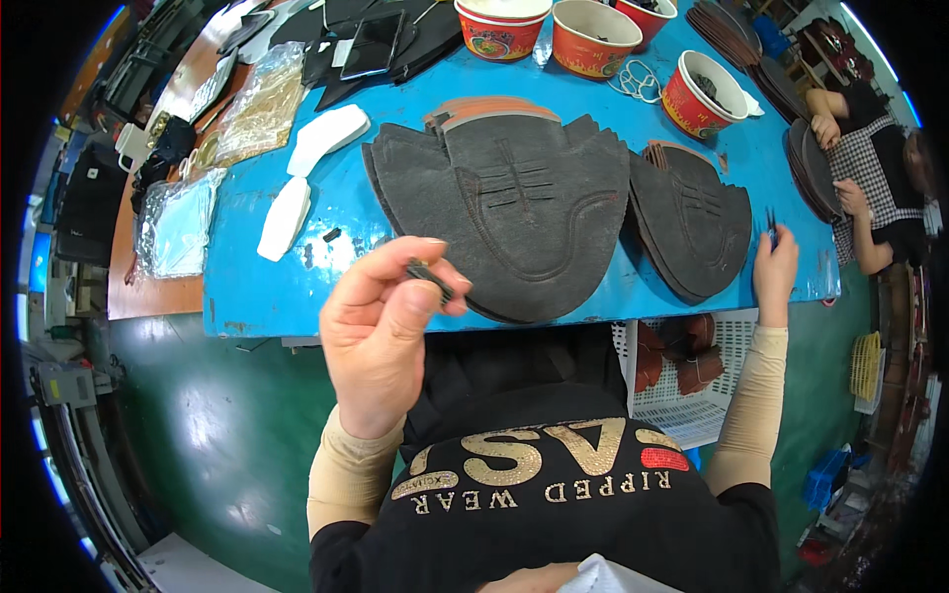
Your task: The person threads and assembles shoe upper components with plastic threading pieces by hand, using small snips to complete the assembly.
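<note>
My left hand is raised over the near edge of the blue table, thumb and fingers pinching a small dark strip. At the table's right part, my right hand grips a slim dark tool with pointed tips; whether it is tweezers or snips I cannot tell. Between the hands lie a large stack of black leather-like shoe pieces with slits and stitched curves, and a smaller similar stack. A tiny dark scrap lies left of the large stack.
Paper tubs stand along the back; one tub holds dark bits. White shoe-shaped pieces, plastic bags and a phone lie leftward. A white crate sits under the table. At right, a co-worker handles dark pieces.
</note>
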A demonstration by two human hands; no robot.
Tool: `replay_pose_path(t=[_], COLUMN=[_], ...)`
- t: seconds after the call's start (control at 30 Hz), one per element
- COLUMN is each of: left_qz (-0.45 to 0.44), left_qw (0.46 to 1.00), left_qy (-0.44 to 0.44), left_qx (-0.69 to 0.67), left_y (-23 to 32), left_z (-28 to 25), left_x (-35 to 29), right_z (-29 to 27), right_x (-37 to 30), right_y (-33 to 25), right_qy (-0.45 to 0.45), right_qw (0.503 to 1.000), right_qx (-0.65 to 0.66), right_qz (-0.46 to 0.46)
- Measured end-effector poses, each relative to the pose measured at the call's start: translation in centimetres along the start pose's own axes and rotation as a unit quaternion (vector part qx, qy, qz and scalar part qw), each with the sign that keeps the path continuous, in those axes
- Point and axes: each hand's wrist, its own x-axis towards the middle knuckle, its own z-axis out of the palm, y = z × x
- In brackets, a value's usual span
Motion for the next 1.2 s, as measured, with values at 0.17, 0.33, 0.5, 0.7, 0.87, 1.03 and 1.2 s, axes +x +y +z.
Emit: replay_pose_path(t=[0.17,0.33,0.5,0.7,0.87,1.03,1.2], left_qz=[-0.086,-0.129,-0.123,-0.063,0.037,0.075,0.173], left_qw=[0.992,0.985,0.988,0.995,0.986,0.98,0.951], left_qy=[0.004,-0.032,-0.021,-0.015,-0.043,-0.021,-0.078], left_qx=[-0.094,-0.113,-0.094,-0.075,0.156,0.184,0.246], left_y=[-0.2,-0.6,-0.4,-1.0,-0.9,-1.6,-1.3], left_z=[0.9,1.2,1.4,0.5,0.1,-0.1,0.0], left_x=[-0.5,-0.5,-0.2,-0.1,0.3,0.9,1.8], right_z=[-0.6,-7.4,-11.8,-11.0,-10.5,-9.6,-9.0], right_x=[-0.4,-1.9,-6.7,-7.8,-8.1,-8.8,-8.3], right_y=[-1.6,-13.9,-27.5,-30.7,-30.6,-30.6,-30.2], right_qy=[-0.071,0.038,-0.145,-0.163,-0.302,-0.249,-0.199], right_qw=[0.996,0.955,0.77,0.729,0.698,0.712,0.69], right_qx=[-0.031,0.289,0.546,0.55,0.606,0.601,0.632], right_qz=[-0.032,-0.061,-0.295,-0.373,-0.234,-0.264,-0.291])
